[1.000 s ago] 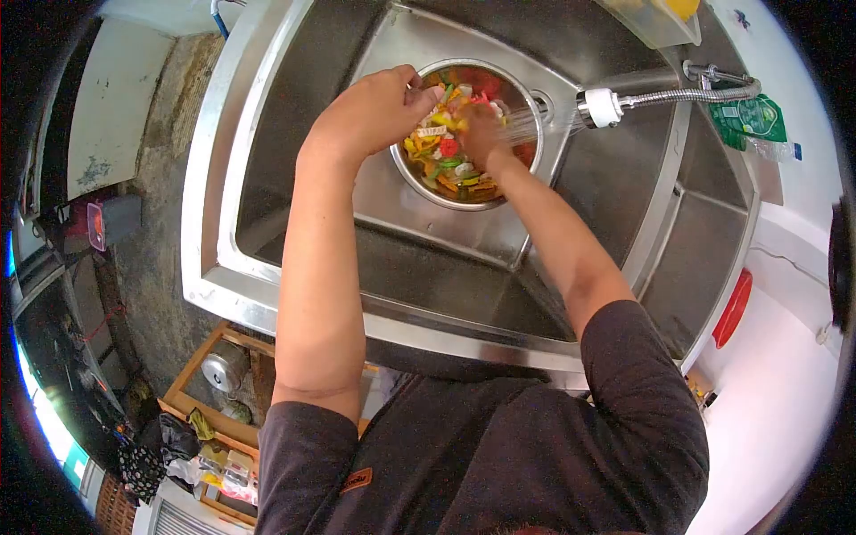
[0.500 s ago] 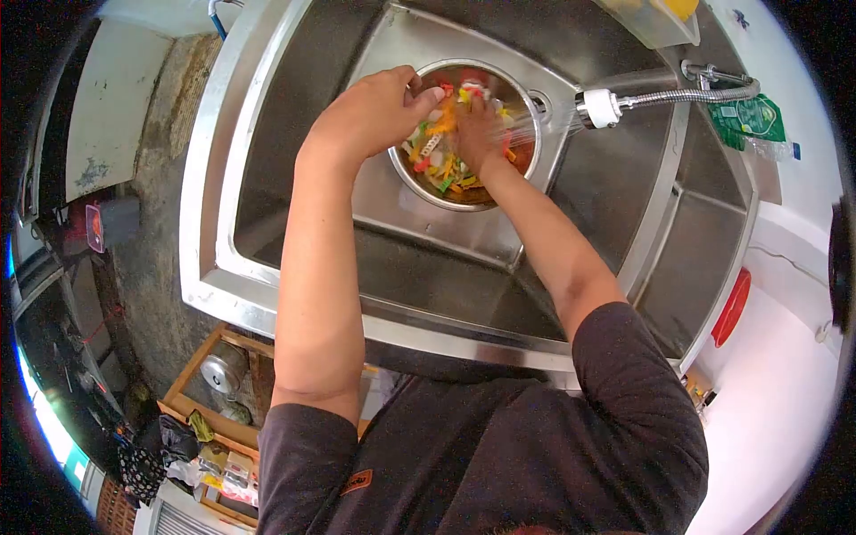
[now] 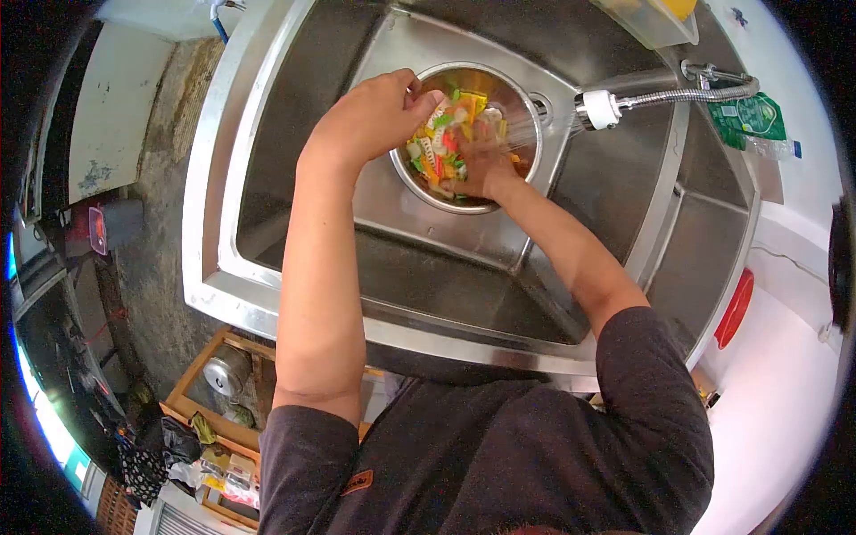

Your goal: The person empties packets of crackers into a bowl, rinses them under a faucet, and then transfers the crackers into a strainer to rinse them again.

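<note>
A round metal bowl [image 3: 471,210] stands in the sink, holding wet red, yellow, green, orange and white pieces [image 3: 437,152] that look like cut vegetables. At the bowl's left rim, my left hand [image 3: 379,114] is closed on the edge, its thumb over the inner side and some fingers hidden. My right hand [image 3: 486,169] is down inside the bowl among the pieces, its fingers smeared by motion and spray. Water streams from a white-collared faucet head [image 3: 599,109] at the right into the bowl and over this hand.
The stainless sink [image 3: 428,234] surrounds the bowl. A flexible metal hose [image 3: 687,94] reaches in from the right. Beside it lies a green plastic package [image 3: 749,120]. A clear container [image 3: 655,27] stands at the top right, and a lidded pot [image 3: 226,370] rests at lower left.
My right hand has moved lower within the bowl, toward me, and the pieces are stirred into a new arrangement. My left hand stays at the rim while water keeps running.
</note>
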Demonstrator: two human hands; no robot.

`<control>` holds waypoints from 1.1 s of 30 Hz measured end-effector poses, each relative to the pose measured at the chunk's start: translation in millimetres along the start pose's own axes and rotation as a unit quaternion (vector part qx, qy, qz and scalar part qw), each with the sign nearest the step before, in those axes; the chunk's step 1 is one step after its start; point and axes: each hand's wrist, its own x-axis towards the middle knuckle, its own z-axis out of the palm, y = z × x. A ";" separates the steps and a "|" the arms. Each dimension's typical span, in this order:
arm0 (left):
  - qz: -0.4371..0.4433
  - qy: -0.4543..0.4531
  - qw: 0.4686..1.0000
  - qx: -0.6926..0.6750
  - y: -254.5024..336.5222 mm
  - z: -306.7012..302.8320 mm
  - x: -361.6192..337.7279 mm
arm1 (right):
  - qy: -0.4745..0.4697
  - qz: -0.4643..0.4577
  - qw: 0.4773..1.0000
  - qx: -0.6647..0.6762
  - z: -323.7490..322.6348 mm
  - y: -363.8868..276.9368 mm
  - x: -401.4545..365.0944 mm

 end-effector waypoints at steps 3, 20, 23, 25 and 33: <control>0.000 -0.004 1.000 -0.007 -2.0 2.6 1.0 | 0.007 -0.004 0.989 0.146 25.2 13.8 7.7; 0.017 -0.003 1.000 0.009 -3.5 2.5 3.0 | -0.045 0.021 0.992 0.116 29.5 4.2 9.8; 0.025 -0.001 1.000 0.015 -3.3 4.0 2.6 | 0.036 0.090 0.990 0.103 59.5 17.6 35.8; 0.006 -0.007 1.000 0.021 -0.9 1.3 2.7 | 0.004 0.227 0.721 0.654 37.4 35.3 50.6; 0.004 -0.015 1.000 0.026 3.4 -0.2 1.8 | 0.037 0.026 0.997 0.060 24.8 -29.4 34.8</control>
